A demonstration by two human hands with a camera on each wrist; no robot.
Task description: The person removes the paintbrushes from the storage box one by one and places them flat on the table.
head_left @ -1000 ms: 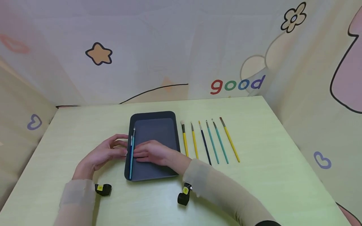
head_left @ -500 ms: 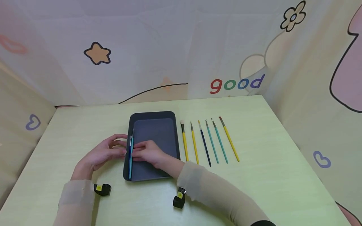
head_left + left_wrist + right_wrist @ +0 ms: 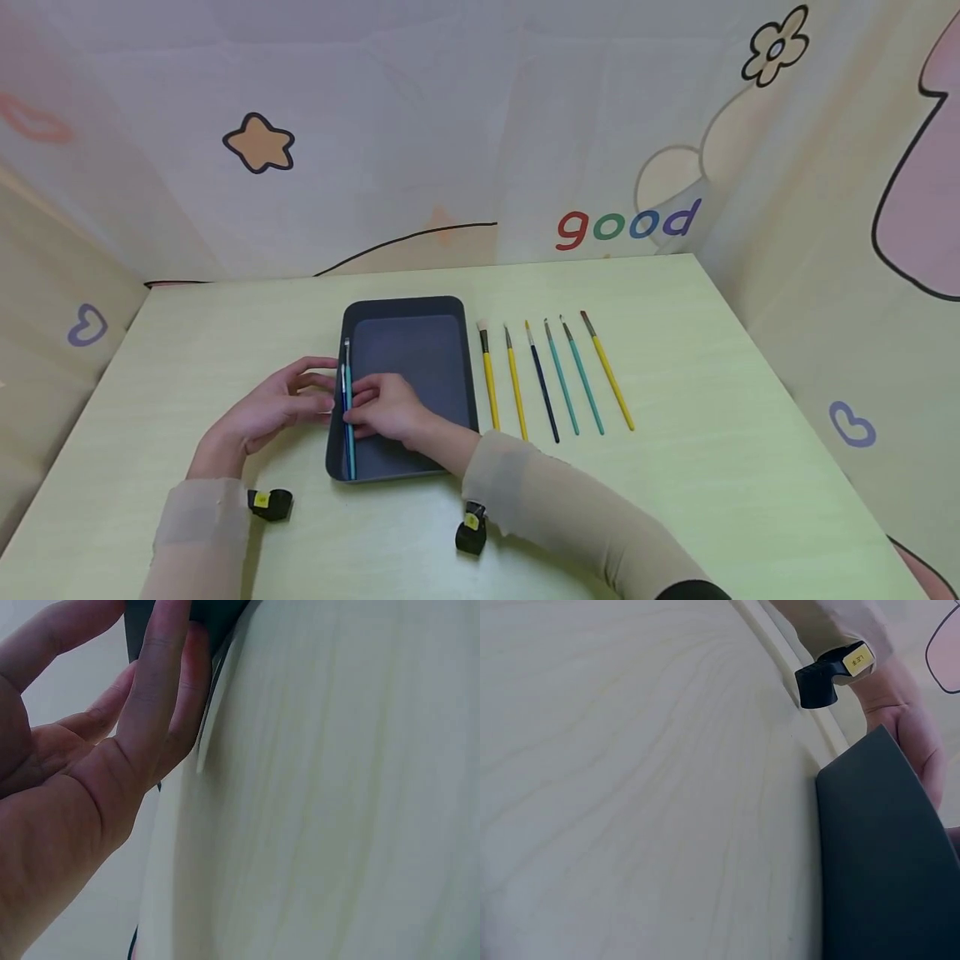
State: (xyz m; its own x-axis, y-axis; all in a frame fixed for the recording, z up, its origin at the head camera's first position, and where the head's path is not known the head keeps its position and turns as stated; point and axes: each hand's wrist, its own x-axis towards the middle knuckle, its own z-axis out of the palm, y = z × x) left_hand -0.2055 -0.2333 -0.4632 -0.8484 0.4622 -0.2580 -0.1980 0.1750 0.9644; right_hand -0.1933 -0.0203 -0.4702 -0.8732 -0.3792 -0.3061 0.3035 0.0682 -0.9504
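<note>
A dark grey tray (image 3: 412,342) stands on the table in the head view. Along its inner left side lie a teal paintbrush (image 3: 348,375) and a dark blue paintbrush (image 3: 344,392), side by side. My right hand (image 3: 390,408) reaches into the tray and pinches the teal paintbrush near its middle, thumb over the handle. My left hand (image 3: 273,408) touches the tray's outer left wall with loosely bent fingers. The left wrist view shows those fingers (image 3: 154,682) against the dark wall. From the right wrist camera, the tray's outer side (image 3: 885,877) shows but my right hand does not.
Right of the tray, several paintbrushes lie in a row, bristles away from me, among them a yellow one (image 3: 607,371), a teal one (image 3: 582,375) and a dark blue one (image 3: 542,383). A printed curtain (image 3: 390,150) hangs behind the table (image 3: 720,433).
The teal paintbrush has turned slightly: its bristle end has shifted left and its near end right. My right hand has moved left onto it. The left hand stays in place.
</note>
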